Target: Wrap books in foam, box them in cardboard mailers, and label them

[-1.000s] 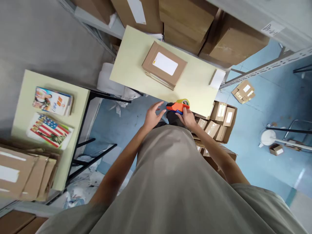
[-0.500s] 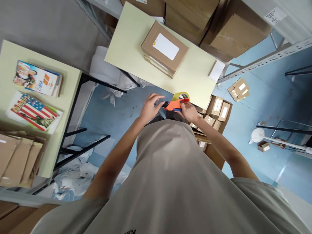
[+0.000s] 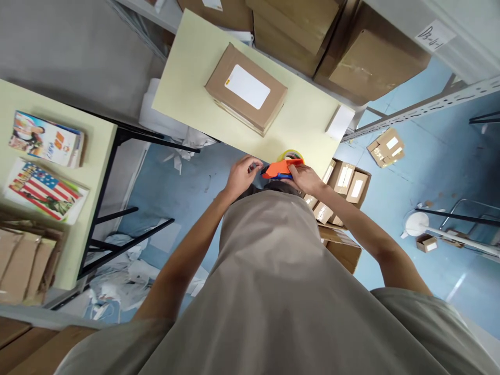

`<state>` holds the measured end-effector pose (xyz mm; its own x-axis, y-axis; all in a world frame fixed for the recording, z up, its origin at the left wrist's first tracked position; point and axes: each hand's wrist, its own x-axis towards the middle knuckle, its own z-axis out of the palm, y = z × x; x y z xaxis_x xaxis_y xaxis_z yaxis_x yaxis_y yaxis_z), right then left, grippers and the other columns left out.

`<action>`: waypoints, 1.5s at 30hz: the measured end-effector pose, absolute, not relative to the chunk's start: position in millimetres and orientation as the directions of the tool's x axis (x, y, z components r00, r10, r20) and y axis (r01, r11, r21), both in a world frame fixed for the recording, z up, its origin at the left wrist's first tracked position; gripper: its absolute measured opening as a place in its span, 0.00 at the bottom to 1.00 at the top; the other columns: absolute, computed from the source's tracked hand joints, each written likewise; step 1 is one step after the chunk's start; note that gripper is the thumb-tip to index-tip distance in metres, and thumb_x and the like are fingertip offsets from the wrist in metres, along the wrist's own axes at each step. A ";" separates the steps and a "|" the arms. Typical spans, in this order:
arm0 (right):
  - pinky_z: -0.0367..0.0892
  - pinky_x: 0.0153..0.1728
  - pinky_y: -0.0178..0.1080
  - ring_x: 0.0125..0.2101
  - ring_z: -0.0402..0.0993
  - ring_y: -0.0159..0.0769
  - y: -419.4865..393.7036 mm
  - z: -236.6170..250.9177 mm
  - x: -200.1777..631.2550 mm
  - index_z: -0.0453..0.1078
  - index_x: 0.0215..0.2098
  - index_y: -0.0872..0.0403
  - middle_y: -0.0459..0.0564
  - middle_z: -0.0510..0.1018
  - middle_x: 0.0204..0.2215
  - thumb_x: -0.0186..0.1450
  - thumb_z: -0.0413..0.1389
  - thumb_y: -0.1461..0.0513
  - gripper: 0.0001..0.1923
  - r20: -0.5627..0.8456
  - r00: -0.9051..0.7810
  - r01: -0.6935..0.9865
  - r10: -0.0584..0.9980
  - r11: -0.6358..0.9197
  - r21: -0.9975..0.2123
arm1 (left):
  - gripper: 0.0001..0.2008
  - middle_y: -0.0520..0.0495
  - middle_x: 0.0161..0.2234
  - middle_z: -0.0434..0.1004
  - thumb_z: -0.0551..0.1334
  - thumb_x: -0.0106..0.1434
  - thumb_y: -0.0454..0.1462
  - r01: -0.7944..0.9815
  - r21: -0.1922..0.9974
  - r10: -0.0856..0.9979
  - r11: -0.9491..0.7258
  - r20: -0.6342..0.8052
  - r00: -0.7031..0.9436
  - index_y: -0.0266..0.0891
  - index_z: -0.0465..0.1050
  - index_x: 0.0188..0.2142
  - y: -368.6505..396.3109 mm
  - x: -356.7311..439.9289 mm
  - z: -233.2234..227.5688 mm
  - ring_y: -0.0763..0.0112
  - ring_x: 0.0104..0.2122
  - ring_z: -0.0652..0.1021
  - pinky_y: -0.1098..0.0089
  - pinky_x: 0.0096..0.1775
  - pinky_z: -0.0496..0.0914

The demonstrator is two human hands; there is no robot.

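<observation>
Where the left part of the frame begins, a pale table (image 3: 97, 133) carries two piles of printed magazines, one with a picture cover (image 3: 47, 138) and, below it, one with a flag cover (image 3: 47, 190). They lie flat and face up, probably so that each title can be recognised quickly. Under them, at the lower left, brown folded cardboard (image 3: 27, 260) is laid together, perhaps to save space.

Going toward the centre, the left hand (image 3: 240, 177) has its fingers bent and its thumb close to the forefinger, so the gap is narrow. It is just beside the black front end of the orange tape dispenser (image 3: 278, 169) — whether it pinches a piece of tape, I cannot tell. Above, on another pale table (image 3: 179, 78), stands a brown carton (image 3: 275, 96); its white label (image 3: 247, 87) faces up, which seems convenient for reading.

The dispenser is in the middle of the frame, near the table's lower edge, with a yellow roll of tape (image 3: 291, 153) at its upper side. The right hand (image 3: 304, 177) is closed around its rear part — a grip which, I suppose, leaves the front accessible to the other hand.

Further right, small parcels (image 3: 344, 177) stand close together inside an open box (image 3: 366, 190), likely to keep them in order.
</observation>
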<state>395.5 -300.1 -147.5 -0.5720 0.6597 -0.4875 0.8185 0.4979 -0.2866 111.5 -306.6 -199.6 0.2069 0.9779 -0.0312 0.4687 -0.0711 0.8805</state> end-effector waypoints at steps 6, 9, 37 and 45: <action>0.73 0.57 0.54 0.55 0.85 0.65 -279.7 -138.8 421.2 0.58 0.74 0.67 0.76 0.86 0.54 0.85 0.45 0.45 0.36 -0.639 -0.477 0.858 0.603 0.476 -0.191 | 0.06 0.48 0.36 0.85 0.71 0.72 0.42 0.430 0.903 0.976 0.017 -0.108 0.190 0.42 0.84 0.40 -284.6 138.3 -244.4 0.68 0.30 0.76 0.66 0.38 0.71; 0.73 0.56 0.53 0.55 0.85 0.66 -271.3 -137.0 437.3 0.59 0.73 0.67 0.76 0.87 0.52 0.85 0.45 0.45 0.35 -0.656 -0.440 0.868 0.614 0.478 -0.134 | 0.07 0.49 0.35 0.85 0.71 0.71 0.42 0.420 0.906 0.982 0.047 -0.119 0.148 0.41 0.84 0.41 -269.3 133.1 -259.3 0.69 0.28 0.74 0.67 0.36 0.70; 0.76 0.53 0.56 0.53 0.84 0.67 -246.2 -189.3 380.8 0.54 0.74 0.70 0.80 0.83 0.55 0.85 0.32 0.43 0.41 -0.571 -0.155 0.974 0.806 0.223 0.051 | 0.06 0.46 0.40 0.87 0.75 0.67 0.39 0.340 0.929 0.988 0.143 -0.113 -0.106 0.41 0.83 0.39 -175.3 86.1 -315.8 0.67 0.36 0.80 0.66 0.47 0.76; 0.77 0.54 0.54 0.56 0.84 0.65 -242.4 -189.5 369.6 0.53 0.75 0.69 0.79 0.83 0.57 0.86 0.34 0.45 0.38 -0.592 -0.078 0.985 0.802 0.155 0.079 | 0.02 0.45 0.42 0.88 0.72 0.69 0.36 0.318 0.927 0.976 0.198 -0.158 -0.147 0.42 0.82 0.38 -171.1 95.8 -305.8 0.64 0.40 0.82 0.65 0.51 0.76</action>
